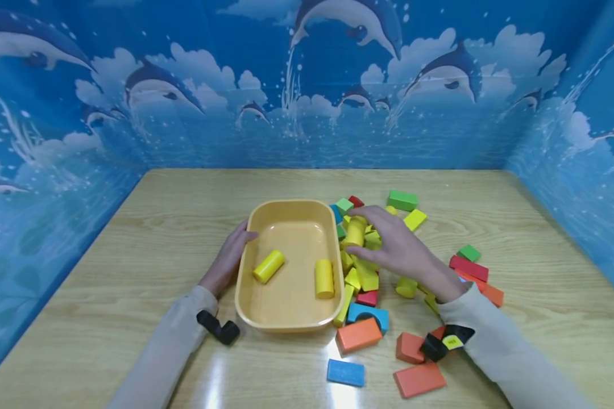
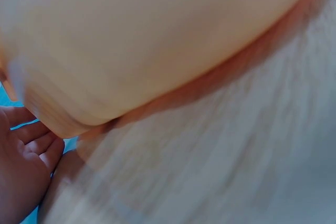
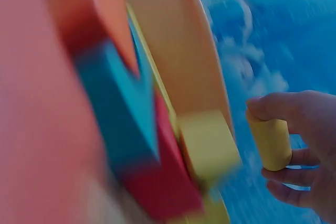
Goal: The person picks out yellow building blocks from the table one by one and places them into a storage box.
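A tan plastic tub (image 1: pixel 297 238) sits on the table with two yellow cylinder blocks inside, one at the left (image 1: pixel 268 266) and one at the right (image 1: pixel 324 279). My left hand (image 1: pixel 230 255) holds the tub's left wall, thumb over the rim and fingers outside; in the left wrist view those fingers (image 2: pixel 38 140) lie against the tub's side. Just beyond the right rim, my right hand (image 1: pixel 399 244) pinches a yellow cylinder block (image 1: pixel 355 232) between thumb and fingers, above a pile of mostly yellow blocks (image 1: pixel 366 272). The same cylinder (image 3: pixel 271 142) shows clearly in the right wrist view.
Loose blocks lie right of the tub: a blue arch (image 1: pixel 368 314), an orange block (image 1: pixel 359 335), a blue block (image 1: pixel 345 372) and a red block (image 1: pixel 419 380) nearer the front. A green block (image 1: pixel 402 200) lies farther back. Dolphin-print sheets (image 1: pixel 307 136) stand behind the table.
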Tool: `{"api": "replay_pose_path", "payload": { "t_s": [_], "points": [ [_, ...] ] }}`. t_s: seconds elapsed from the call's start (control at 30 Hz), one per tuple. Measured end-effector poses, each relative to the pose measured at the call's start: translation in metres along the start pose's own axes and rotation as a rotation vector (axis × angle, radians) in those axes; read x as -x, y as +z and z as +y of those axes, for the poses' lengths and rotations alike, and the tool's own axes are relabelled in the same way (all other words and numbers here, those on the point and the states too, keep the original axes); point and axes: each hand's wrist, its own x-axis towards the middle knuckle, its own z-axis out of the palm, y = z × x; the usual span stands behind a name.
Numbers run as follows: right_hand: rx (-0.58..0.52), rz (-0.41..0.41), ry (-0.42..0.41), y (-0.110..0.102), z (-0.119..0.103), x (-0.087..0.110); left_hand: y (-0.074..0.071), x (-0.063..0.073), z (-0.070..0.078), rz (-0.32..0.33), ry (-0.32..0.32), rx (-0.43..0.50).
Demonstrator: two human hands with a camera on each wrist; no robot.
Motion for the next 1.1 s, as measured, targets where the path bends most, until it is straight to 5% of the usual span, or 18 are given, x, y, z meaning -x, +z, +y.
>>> {"api": "replay_pose_path", "payload": {
  "t_s": [0.3,0.73,1.1],
  "points": [
    [0.023,-0.157,-0.154,0.033,-0.035,0.002,-0.001,0.000,0.001,0.006,0.002,-0.031],
    [-0.001,-0.281,-0.106,0.041,-0.037,0.003,-0.002,-0.001,0.000,0.008,-0.001,-0.031],
    [0.006,-0.293,-0.090,0.041,-0.038,0.004,-0.001,0.001,0.001,0.000,0.003,-0.017]
  ]
}}
